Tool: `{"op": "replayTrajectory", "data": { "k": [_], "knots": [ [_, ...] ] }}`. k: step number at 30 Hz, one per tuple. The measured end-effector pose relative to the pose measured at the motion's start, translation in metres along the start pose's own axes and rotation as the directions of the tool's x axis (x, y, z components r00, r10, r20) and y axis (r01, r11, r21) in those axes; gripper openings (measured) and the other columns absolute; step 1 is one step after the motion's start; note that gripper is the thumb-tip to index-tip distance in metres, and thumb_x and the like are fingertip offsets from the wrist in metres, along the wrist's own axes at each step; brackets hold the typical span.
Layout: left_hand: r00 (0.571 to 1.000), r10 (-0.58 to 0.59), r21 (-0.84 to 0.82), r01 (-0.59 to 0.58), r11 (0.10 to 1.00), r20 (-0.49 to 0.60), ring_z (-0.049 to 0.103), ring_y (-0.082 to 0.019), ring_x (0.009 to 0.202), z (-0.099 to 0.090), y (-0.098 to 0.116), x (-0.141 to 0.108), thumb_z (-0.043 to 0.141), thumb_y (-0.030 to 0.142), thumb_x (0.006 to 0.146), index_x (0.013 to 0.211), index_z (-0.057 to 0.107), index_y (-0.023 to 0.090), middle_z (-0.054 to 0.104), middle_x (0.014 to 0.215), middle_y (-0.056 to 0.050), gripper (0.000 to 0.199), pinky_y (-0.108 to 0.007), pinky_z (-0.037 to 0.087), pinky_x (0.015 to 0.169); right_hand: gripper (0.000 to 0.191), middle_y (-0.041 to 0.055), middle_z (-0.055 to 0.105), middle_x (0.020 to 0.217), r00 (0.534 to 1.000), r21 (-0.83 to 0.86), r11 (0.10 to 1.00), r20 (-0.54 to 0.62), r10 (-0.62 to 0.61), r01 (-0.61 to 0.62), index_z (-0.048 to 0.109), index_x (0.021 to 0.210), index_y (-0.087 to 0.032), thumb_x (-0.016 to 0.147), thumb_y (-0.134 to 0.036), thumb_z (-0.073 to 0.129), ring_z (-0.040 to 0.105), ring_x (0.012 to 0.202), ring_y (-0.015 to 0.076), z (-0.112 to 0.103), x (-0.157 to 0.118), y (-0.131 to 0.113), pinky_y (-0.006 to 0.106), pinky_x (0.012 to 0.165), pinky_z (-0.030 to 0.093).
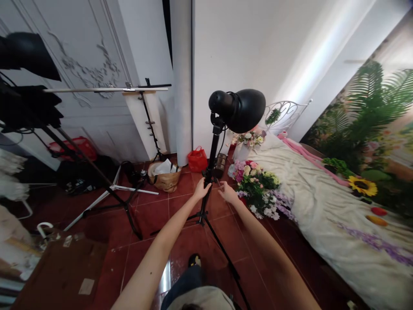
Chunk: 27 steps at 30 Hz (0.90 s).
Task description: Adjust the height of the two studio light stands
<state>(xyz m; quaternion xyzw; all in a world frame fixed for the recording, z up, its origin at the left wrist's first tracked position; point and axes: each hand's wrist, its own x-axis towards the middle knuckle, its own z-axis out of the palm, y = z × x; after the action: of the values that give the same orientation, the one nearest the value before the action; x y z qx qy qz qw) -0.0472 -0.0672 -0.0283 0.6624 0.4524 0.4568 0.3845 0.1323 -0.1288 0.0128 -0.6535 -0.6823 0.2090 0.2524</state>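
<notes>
A black lamp head with a bowl-shaped reflector (248, 110) tops a black light stand (213, 150), which stands upright on tripod legs in front of me. My left hand (201, 189) is wrapped round the pole just below its clamp (209, 174). Just right of the pole is my right hand (228, 192), fingers apart and slightly bent, pointing at the clamp. I cannot tell whether its fingertips touch the stand. The lamp's thin black cord (222, 144) hangs beside the pole.
Right of the stand lie bunches of artificial flowers (254, 176) by a bed with a cream cover (322, 215). Behind are a red bag (197, 159) and a woven basket (166, 183). Another black stand (106, 183) and a brown cardboard box (61, 275) are on the left.
</notes>
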Motion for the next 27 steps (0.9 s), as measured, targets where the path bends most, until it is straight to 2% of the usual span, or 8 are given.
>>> {"op": "replayTrajectory", "data": {
  "k": [2, 5, 11, 14, 16, 19, 22, 27],
  "knots": [
    [0.999, 0.011, 0.061, -0.014, 0.998, 0.047, 0.056, -0.025, 0.107, 0.0, -0.004, 0.007, 0.064, 0.034, 0.076, 0.109, 0.054, 0.016, 0.06, 0.112, -0.013, 0.039, -0.04, 0.04, 0.097, 0.047, 0.0108, 0.063, 0.114, 0.999, -0.182, 0.983, 0.054, 0.004, 0.006, 0.042, 0.124, -0.021, 0.079, -0.016, 0.056, 0.062, 0.1, 0.0205, 0.003, 0.027, -0.009, 0.027, 0.078, 0.046],
    [0.994, 0.003, 0.213, -0.026, 0.977, 0.108, 0.057, -0.027, 0.106, -0.004, -0.008, 0.013, 0.063, 0.035, 0.078, 0.108, 0.055, 0.017, 0.062, 0.108, -0.013, 0.036, -0.039, 0.043, 0.093, 0.041, 0.013, 0.065, 0.11, 0.983, -0.446, 0.894, 0.181, 0.041, 0.045, 0.044, 0.123, -0.02, 0.083, -0.016, 0.053, 0.064, 0.098, 0.0233, 0.004, 0.06, -0.023, 0.029, 0.076, 0.047],
    [0.975, -0.002, 0.439, -0.098, 0.893, 0.223, 0.058, -0.028, 0.106, -0.009, -0.009, 0.018, 0.055, 0.043, 0.083, 0.112, 0.052, 0.016, 0.061, 0.111, -0.013, 0.04, -0.039, 0.046, 0.09, 0.024, 0.0145, 0.068, 0.1, 0.959, -0.556, 0.823, 0.28, 0.053, 0.117, 0.058, 0.107, -0.017, 0.084, -0.018, 0.054, 0.065, 0.095, 0.0253, -0.005, 0.104, -0.034, 0.03, 0.078, 0.047],
    [0.97, 0.005, 0.465, -0.121, 0.877, 0.244, 0.058, -0.028, 0.108, -0.008, -0.009, 0.017, 0.049, 0.044, 0.086, 0.117, 0.047, 0.016, 0.059, 0.117, -0.015, 0.042, -0.038, 0.046, 0.091, 0.02, 0.0133, 0.068, 0.1, 0.958, -0.569, 0.811, 0.283, 0.037, 0.137, 0.062, 0.102, -0.018, 0.087, -0.019, 0.05, 0.064, 0.097, 0.0237, -0.003, 0.104, -0.033, 0.028, 0.079, 0.046],
    [0.968, -0.031, 0.492, -0.1, 0.865, 0.25, 0.059, -0.029, 0.107, -0.006, -0.009, 0.016, 0.047, 0.044, 0.087, 0.121, 0.043, 0.015, 0.058, 0.118, -0.017, 0.044, -0.038, 0.047, 0.088, 0.024, 0.0134, 0.067, 0.105, 0.966, -0.577, 0.805, 0.257, 0.021, 0.136, 0.059, 0.109, -0.018, 0.088, -0.02, 0.047, 0.061, 0.102, 0.0233, 0.004, 0.093, -0.03, 0.028, 0.08, 0.045],
    [0.963, -0.098, 0.527, -0.051, 0.848, 0.252, 0.06, -0.031, 0.105, -0.003, -0.009, 0.014, 0.046, 0.043, 0.088, 0.124, 0.039, 0.014, 0.057, 0.117, -0.019, 0.047, -0.039, 0.048, 0.084, 0.031, 0.0135, 0.063, 0.111, 0.992, -0.606, 0.79, 0.125, -0.023, 0.095, 0.05, 0.121, -0.019, 0.092, -0.021, 0.04, 0.058, 0.105, 0.0215, 0.021, 0.072, -0.022, 0.026, 0.078, 0.044],
    [0.958, -0.129, 0.527, -0.027, 0.849, 0.256, 0.059, -0.031, 0.107, -0.001, -0.008, 0.014, 0.046, 0.042, 0.088, 0.125, 0.036, 0.013, 0.057, 0.117, -0.02, 0.047, -0.038, 0.047, 0.085, 0.03, 0.0136, 0.062, 0.111, 0.998, -0.639, 0.768, 0.011, -0.055, 0.05, 0.048, 0.12, -0.018, 0.092, -0.021, 0.039, 0.058, 0.099, 0.0199, 0.033, 0.062, -0.016, 0.025, 0.073, 0.044],
    [0.955, -0.121, 0.502, -0.033, 0.864, 0.271, 0.057, -0.032, 0.109, 0.0, -0.01, 0.016, 0.046, 0.039, 0.087, 0.125, 0.033, 0.01, 0.053, 0.12, -0.023, 0.049, -0.04, 0.046, 0.087, 0.035, 0.0135, 0.061, 0.106, 0.985, -0.65, 0.74, 0.098, -0.143, 0.173, 0.047, 0.117, -0.014, 0.083, -0.023, 0.055, 0.054, 0.101, 0.0236, 0.03, 0.083, -0.008, 0.027, 0.074, 0.045]
  ]
}}
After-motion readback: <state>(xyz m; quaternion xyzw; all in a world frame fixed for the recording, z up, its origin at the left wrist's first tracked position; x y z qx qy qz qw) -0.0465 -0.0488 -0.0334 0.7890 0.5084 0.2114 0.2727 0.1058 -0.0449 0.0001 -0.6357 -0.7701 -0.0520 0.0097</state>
